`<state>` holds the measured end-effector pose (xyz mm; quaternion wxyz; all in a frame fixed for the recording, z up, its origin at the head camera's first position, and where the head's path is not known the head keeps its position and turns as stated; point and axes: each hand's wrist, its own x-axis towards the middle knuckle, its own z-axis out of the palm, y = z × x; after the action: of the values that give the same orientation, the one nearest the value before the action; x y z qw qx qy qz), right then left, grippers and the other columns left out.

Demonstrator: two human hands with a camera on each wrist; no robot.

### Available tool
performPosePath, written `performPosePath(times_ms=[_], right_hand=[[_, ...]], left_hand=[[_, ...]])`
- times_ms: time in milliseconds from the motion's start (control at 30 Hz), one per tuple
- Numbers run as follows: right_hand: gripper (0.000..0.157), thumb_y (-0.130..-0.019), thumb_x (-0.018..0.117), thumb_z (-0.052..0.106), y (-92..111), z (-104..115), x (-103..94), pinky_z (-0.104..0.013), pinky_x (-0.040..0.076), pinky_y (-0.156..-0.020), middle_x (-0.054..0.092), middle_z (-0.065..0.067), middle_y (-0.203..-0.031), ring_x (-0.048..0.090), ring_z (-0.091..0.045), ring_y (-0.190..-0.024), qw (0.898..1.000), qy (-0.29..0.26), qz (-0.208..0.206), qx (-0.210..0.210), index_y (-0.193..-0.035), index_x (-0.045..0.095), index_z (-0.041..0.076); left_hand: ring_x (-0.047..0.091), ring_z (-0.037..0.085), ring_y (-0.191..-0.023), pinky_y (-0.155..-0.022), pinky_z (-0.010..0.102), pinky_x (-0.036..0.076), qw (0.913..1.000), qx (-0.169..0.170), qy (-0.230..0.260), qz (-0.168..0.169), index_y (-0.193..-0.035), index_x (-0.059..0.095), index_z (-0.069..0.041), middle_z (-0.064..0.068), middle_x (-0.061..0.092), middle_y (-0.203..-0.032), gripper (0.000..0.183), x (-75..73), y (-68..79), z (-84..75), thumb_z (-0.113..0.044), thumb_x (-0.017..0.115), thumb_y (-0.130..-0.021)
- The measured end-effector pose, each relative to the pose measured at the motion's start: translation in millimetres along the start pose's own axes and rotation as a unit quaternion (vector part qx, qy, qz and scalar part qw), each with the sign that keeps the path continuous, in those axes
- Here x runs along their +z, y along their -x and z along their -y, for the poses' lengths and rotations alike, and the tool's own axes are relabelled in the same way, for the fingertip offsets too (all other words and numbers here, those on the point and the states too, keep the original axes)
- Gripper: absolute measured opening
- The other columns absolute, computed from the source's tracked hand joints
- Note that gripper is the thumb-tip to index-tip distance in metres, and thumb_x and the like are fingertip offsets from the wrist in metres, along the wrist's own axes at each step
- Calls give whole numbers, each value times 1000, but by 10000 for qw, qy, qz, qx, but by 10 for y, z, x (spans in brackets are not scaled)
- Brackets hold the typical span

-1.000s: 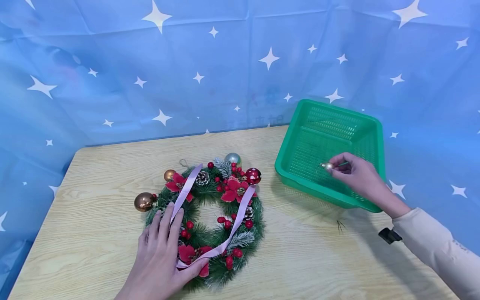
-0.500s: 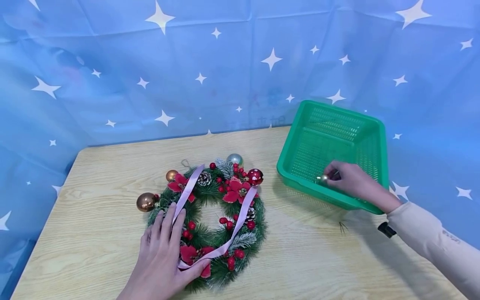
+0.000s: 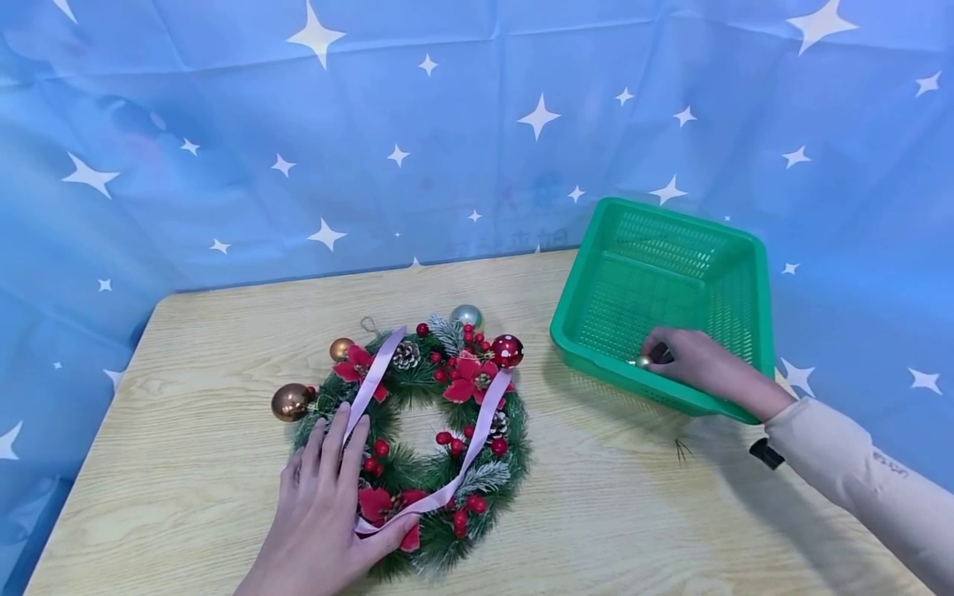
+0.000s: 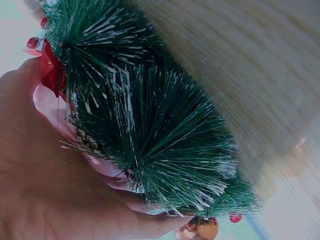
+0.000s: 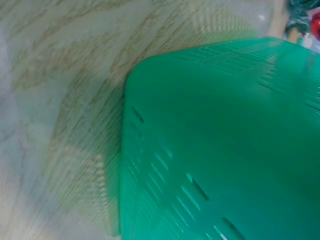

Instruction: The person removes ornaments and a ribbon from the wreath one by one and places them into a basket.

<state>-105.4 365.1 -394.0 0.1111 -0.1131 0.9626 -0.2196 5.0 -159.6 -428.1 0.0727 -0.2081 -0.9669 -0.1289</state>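
Observation:
A green Christmas wreath [image 3: 514,463] lies on the table with red flowers, berries, pinecones and a pink ribbon [image 3: 465,472]. My left hand [image 3: 320,497] rests on its lower left part, fingers spread nearly straight over the greenery and the thumb on the ribbon. In the left wrist view the hand [image 4: 60,170] lies along the bristly wreath [image 4: 150,120]. To the right, my right hand [image 3: 693,360] reaches into a green plastic basket [image 3: 570,331] and pinches a small gold bauble [image 3: 643,362] low inside, near the front wall. The right wrist view shows only the basket's outside [image 5: 210,125] and the tabletop.
Baubles sit around the wreath's rim: a brown one [image 3: 291,402], a small copper one [image 3: 340,349], a silver one [image 3: 466,316] and a red spotted one [image 3: 508,351]. A loose sprig [image 3: 681,449] lies before the basket. Behind hangs a blue starry cloth [image 3: 477,124].
My right hand has lowered the gold bauble deeper into the basket, toward its front wall. The left hand stays on the wreath. The view has shifted slightly.

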Motion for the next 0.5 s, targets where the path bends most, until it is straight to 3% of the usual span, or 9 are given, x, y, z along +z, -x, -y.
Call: performPosePath(times_ms=[500], right_hand=[[32, -107, 73, 23, 68, 61, -44, -58, 57, -88, 74, -12, -110, 71, -36, -103, 9994, -83, -89, 315, -123, 69, -5]], left_hand=[[33, 53, -150, -101, 79, 43, 10000, 65, 59, -35, -171, 26, -4, 22, 23, -176, 127, -7, -10, -15, -82, 74, -84]])
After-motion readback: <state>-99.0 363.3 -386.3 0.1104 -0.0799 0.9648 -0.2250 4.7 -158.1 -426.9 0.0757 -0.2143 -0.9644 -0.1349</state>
